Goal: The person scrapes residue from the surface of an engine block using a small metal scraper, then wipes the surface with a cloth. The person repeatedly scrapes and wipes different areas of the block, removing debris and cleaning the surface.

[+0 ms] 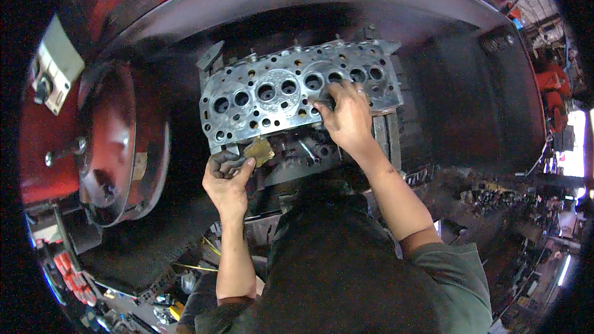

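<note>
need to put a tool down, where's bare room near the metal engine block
The dark flat surface right of the metal block looks bare, bordered by the curved rim behind. The left end of the block's face, away from the right hand, is free of hands. It is crowded below the block: the left hand, a brownish scrap and loose parts.

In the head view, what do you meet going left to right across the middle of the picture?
Red round housing → left hand → brass-coloured scrap → right hand on the metal cylinder head → dark fender wall.
</note>
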Tool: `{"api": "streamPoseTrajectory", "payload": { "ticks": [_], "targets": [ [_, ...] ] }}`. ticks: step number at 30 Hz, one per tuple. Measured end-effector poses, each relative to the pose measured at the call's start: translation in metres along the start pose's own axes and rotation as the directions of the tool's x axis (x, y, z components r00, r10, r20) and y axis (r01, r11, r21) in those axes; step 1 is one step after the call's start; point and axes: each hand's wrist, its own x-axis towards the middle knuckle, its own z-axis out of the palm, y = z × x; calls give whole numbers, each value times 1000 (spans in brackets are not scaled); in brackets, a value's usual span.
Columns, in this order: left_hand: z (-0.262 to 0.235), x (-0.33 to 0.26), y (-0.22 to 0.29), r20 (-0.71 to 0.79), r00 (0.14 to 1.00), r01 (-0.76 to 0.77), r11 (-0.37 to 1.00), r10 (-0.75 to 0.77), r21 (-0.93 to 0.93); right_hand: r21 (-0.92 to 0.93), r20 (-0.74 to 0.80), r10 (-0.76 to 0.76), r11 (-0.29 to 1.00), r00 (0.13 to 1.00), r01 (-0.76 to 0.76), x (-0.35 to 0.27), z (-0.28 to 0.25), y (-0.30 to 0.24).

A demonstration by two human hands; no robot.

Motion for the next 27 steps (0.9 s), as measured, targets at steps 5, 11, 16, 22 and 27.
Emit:
{"api": "streamPoseTrajectory", "payload": {
  "ticks": [5, 11, 16, 22, 27],
  "targets": [
    [-5, 1, 1, -9, 1000, -13, 999, 14, 43, 451, 52, 235, 862, 971, -233, -5, -36, 30],
    [3, -2, -4, 3, 1000, -4, 999, 4, 47, 171, 189, 253, 943, 949, -286, -1, -54, 66],
    [24, -11, 5, 18, 999, -53, 981, 50, 185, 30, 137, 158, 986, 978, -163, -8, -35, 76],
    [60, -15, 1, 61, 997, -49, 974, 37, 220, 204, 246, 140, 960, 959, -192, -8, -33, 88],
    [84, -19, -3, 56, 998, -30, 994, 24, 105, 520, 168, 39, 846, 985, -122, -1, -57, 137]
  ]
}}
